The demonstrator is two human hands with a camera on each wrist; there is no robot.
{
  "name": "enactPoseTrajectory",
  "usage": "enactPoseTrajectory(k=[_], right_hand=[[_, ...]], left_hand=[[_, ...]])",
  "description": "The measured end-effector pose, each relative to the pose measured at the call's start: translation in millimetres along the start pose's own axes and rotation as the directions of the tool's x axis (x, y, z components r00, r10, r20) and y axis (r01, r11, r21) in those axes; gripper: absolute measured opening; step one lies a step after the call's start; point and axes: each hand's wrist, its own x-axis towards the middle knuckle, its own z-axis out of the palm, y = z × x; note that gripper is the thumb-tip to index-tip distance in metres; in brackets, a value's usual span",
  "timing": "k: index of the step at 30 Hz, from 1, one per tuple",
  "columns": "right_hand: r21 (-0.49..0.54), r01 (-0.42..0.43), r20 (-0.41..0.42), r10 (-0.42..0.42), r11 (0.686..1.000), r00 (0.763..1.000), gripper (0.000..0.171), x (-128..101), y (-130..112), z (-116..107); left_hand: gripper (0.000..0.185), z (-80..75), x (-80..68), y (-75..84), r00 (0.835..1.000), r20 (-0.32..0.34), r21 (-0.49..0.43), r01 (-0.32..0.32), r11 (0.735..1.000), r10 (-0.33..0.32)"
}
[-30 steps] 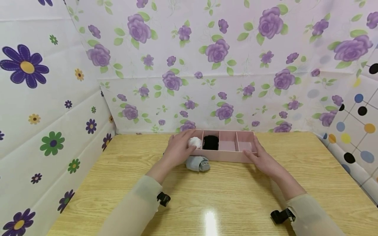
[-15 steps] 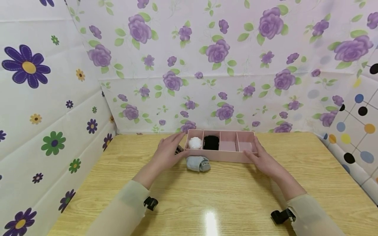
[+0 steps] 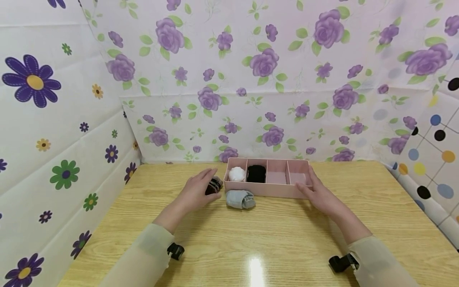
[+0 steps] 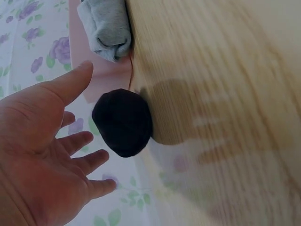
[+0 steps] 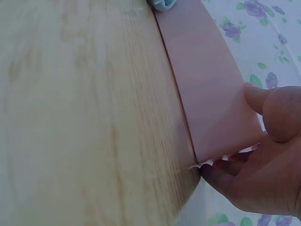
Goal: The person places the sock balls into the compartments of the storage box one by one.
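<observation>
A pink box (image 3: 269,190) with several compartments stands near the back of the table. A white bundle (image 3: 236,174) fills its leftmost compartment and a black bundle (image 3: 256,173) the one beside it. My right hand (image 3: 320,194) holds the box's right end, thumb at the front rim and fingers along the end wall. Left of the box lies a dark rolled sock (image 4: 123,122) with light stripes seen in the head view. My left hand (image 3: 196,190) reaches around it with thumb and fingers spread. A grey rolled sock (image 3: 240,199) lies against the box's front.
The wooden table (image 3: 244,239) spreads out in front of the box. Behind it hangs a floral cloth (image 3: 229,79), with patterned cloth on the left and right sides too. A small black device (image 3: 175,251) is strapped to each wrist.
My left hand has let go of the box's left end and moved left and toward me, to the dark rolled sock, uncovering the white bundle. The right hand has stayed in place.
</observation>
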Motion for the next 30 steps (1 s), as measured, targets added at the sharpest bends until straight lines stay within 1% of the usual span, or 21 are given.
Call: enactPoseTrajectory(k=[7,15,21,26,30], right_hand=[[0.017,-0.003,0.005,0.003,1.0,1.0,0.1,0,0,0],[0.016,-0.009,0.011,0.009,1.0,1.0,0.099,0,0,0],[0.021,-0.011,0.009,0.011,1.0,1.0,0.101,1,-1,0],[0.022,-0.012,0.01,0.012,1.0,1.0,0.103,0,-1,0],[0.017,-0.013,0.008,0.013,1.0,1.0,0.101,0,-1,0]], left_hand=[[0.091,3.1,-1.9,-7.1,0.999,0.042,-0.014,0.005,1.0,-0.004],[0.085,6.4,-2.2,-12.8,0.995,0.092,-0.017,0.024,1.0,-0.023],[0.08,5.8,-2.8,-14.2,0.995,0.094,-0.014,0.037,0.999,-0.036],[0.077,3.2,-3.2,-15.0,0.996,0.078,-0.014,0.051,0.999,-0.05],[0.076,3.1,-2.8,-17.9,0.995,0.077,-0.009,0.065,0.998,-0.064]])
